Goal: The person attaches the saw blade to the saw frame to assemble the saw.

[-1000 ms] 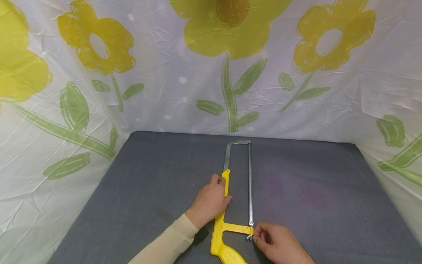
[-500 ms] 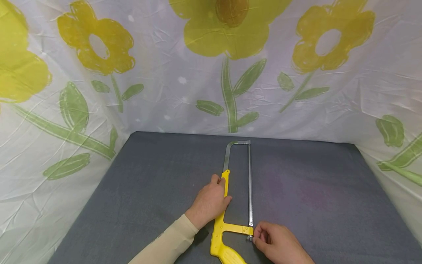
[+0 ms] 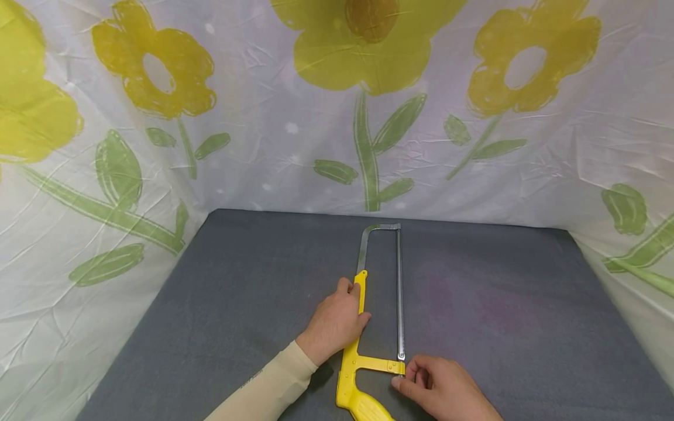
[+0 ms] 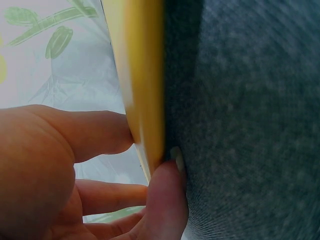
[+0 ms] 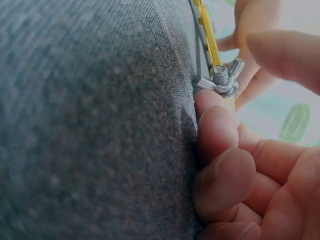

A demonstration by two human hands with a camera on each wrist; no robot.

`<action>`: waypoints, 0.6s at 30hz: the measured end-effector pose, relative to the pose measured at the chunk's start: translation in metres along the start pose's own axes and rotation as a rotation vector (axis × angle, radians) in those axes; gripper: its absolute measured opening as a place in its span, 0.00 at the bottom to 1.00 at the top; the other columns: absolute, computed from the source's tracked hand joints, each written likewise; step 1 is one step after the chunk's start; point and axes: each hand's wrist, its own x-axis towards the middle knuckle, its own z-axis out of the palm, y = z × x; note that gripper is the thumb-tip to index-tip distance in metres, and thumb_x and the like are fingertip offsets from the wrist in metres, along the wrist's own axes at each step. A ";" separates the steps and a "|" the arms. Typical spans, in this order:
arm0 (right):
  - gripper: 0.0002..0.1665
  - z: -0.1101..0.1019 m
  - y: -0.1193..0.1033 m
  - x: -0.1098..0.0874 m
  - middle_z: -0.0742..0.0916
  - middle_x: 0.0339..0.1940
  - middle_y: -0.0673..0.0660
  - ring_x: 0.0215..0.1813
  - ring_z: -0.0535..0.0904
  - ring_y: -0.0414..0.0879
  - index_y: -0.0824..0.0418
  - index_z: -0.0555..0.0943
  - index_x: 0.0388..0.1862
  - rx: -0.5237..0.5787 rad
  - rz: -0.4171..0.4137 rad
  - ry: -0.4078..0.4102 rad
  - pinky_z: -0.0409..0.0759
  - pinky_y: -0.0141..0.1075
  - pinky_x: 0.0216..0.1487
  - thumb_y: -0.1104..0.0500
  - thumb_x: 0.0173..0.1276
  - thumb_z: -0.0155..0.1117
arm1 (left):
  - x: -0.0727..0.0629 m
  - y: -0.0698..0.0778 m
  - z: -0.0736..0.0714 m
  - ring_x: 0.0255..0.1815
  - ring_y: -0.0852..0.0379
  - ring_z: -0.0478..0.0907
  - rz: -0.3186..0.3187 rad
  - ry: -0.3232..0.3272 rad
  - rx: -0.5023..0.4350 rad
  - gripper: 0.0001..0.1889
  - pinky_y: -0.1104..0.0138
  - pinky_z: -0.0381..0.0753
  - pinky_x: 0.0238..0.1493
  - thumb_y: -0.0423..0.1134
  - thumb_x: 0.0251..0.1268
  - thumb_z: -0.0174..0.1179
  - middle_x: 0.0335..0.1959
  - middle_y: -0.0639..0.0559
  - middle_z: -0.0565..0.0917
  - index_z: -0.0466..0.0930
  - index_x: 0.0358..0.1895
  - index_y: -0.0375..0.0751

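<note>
A hacksaw [image 3: 376,363] with a yellow frame and handle lies flat on the grey cloth, its silver blade [image 3: 399,292] on the right side. My left hand [image 3: 335,323] grips the yellow frame from the left, fingers and thumb on either side; the left wrist view shows the thumb and fingers around its edge. At the near end of the blade, my right hand [image 3: 447,386] has its thumb and curled fingers about a metal wing nut [image 5: 227,82]. In the right wrist view a fingertip touches one wing, while the thumb lies close on the other side. The head view mostly hides the nut.
Dark grey cloth [image 3: 237,292] covers the table under the saw. Behind and at both sides hangs a white curtain [image 3: 253,146] with yellow flowers and green stems.
My right thumb has moved left across the wing nut, covering it in the head view. Earlier the nut's wings showed and changed their angle. The left hand and saw frame stay put.
</note>
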 end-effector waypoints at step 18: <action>0.20 0.000 0.000 -0.001 0.75 0.19 0.43 0.20 0.66 0.36 0.46 0.82 0.28 -0.021 -0.038 0.030 0.61 0.31 0.23 0.36 0.72 0.73 | 0.001 -0.001 0.000 0.26 0.60 0.73 0.008 0.003 0.011 0.36 0.73 0.75 0.26 0.47 0.72 0.74 0.62 0.41 0.76 0.74 0.76 0.31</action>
